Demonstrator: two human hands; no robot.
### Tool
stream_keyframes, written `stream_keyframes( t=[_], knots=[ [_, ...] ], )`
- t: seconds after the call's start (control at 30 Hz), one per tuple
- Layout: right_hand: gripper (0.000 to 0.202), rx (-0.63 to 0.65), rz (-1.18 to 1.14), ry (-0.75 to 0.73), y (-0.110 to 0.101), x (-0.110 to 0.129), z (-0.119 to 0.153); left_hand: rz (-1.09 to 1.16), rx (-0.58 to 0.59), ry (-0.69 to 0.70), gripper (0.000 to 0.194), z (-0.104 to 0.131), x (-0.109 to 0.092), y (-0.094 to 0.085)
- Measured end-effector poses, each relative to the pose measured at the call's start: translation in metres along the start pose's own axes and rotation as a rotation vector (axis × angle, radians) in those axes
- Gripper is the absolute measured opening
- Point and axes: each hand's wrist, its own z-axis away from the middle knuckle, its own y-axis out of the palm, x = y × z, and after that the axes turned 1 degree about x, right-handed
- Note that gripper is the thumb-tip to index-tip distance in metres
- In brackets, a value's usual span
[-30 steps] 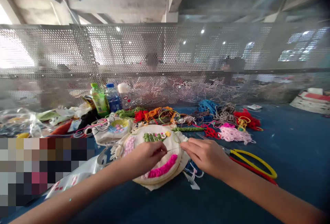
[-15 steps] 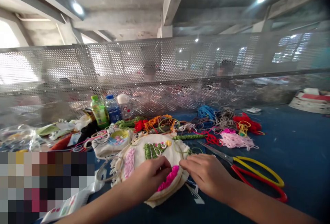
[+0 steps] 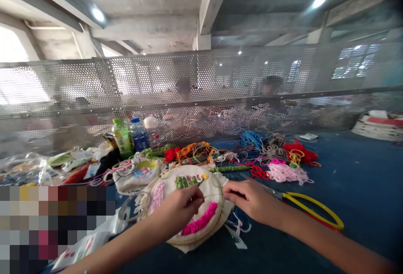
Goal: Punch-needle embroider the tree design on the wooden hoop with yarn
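Right over the embroidery hoop (image 3: pixel 206 234) now, pinching with the left hand (image 3: pixel 185 202): a narrow grip, with thumb and fingertips drawn together on a thin strand (image 3: pixel 213 196). Straight across to the right hand (image 3: pixel 248 200), also narrow, gripping the strand at the fingertips near the hoop's right rim. Cannot tell of any contact between the left fingers and the pale cloth (image 3: pixel 193 172).

Down on the counter (image 3: pixel 355 173) for the hoop, beneath the left hand and just left of the right. Carries a bright pink curved band (image 3: pixel 201 220) toward the near right, pale pink tufts (image 3: pixel 158 194) on the left, a green patch (image 3: pixel 185 181) toward the far side, and a small yellow spot (image 3: pixel 205 176) just beside that patch.

Out to the right, scissors (image 3: pixel 286 197) with yellow and red handles, partly hidden behind the right hand and forearm. Beyond the hoop, a long tangle of yarn: orange yarn (image 3: pixel 198 150) in the middle, blue yarn (image 3: pixel 252 139) and grey yarn (image 3: pixel 274 146) farther right, light pink yarn (image 3: pixel 288 172) nearer. At the back left, three bottles (image 3: pixel 138 135) upright in a row before a perforated screen (image 3: pixel 176 76).
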Motion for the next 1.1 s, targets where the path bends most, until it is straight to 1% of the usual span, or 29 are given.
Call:
stream_keyframes(
  t=[0.1, 0.23, 0.3, 0.37, 0.43, 0.5, 0.6, 0.7, 0.77, 0.87, 0.97, 1.1],
  knots=[
    [0.023, 0.048, -0.039, -0.045, 0.003, -0.001, 0.000, -0.041, 0.003, 0.017, 0.020, 0.002, 0.000, 0.001],
    [0.024, 0.111, -0.051, -0.079, 0.017, 0.000, 0.002, -0.067, 0.037, 0.066, 0.018, 0.006, -0.003, 0.006],
    [0.023, 0.124, -0.039, -0.078, 0.023, 0.002, 0.002, -0.088, 0.048, 0.089, 0.017, 0.007, -0.004, 0.009],
    [0.024, 0.109, -0.007, -0.052, 0.025, 0.002, 0.002, -0.112, 0.041, 0.092, 0.017, 0.007, -0.003, 0.011],
    [0.025, 0.094, 0.021, -0.016, 0.020, 0.000, 0.000, -0.141, 0.020, 0.076, 0.019, 0.006, -0.002, 0.011],
    [0.024, 0.112, 0.011, 0.016, 0.009, -0.005, -0.002, -0.170, 0.010, 0.052, 0.022, 0.005, -0.001, 0.010],
    [0.018, 0.223, -0.055, 0.058, -0.007, -0.013, -0.004, -0.179, 0.018, 0.019, 0.022, 0.003, 0.000, 0.008],
    [0.014, 0.302, -0.125, 0.054, -0.012, -0.018, -0.005, -0.181, 0.017, 0.005, 0.020, 0.002, -0.001, 0.008],
    [0.014, 0.312, -0.160, 0.038, -0.009, -0.018, -0.005, -0.208, 0.014, -0.005, 0.021, 0.001, -0.001, 0.011],
    [0.015, 0.315, -0.185, 0.040, 0.003, -0.019, -0.004, -0.254, 0.011, 0.004, 0.021, 0.002, 0.002, 0.015],
    [0.016, 0.318, -0.149, 0.073, 0.017, -0.022, -0.005, -0.300, 0.045, 0.039, 0.021, 0.003, 0.006, 0.020],
    [0.017, 0.268, -0.097, 0.102, 0.030, -0.019, -0.005, -0.325, 0.072, 0.073, 0.021, 0.004, 0.007, 0.025]
  ],
)
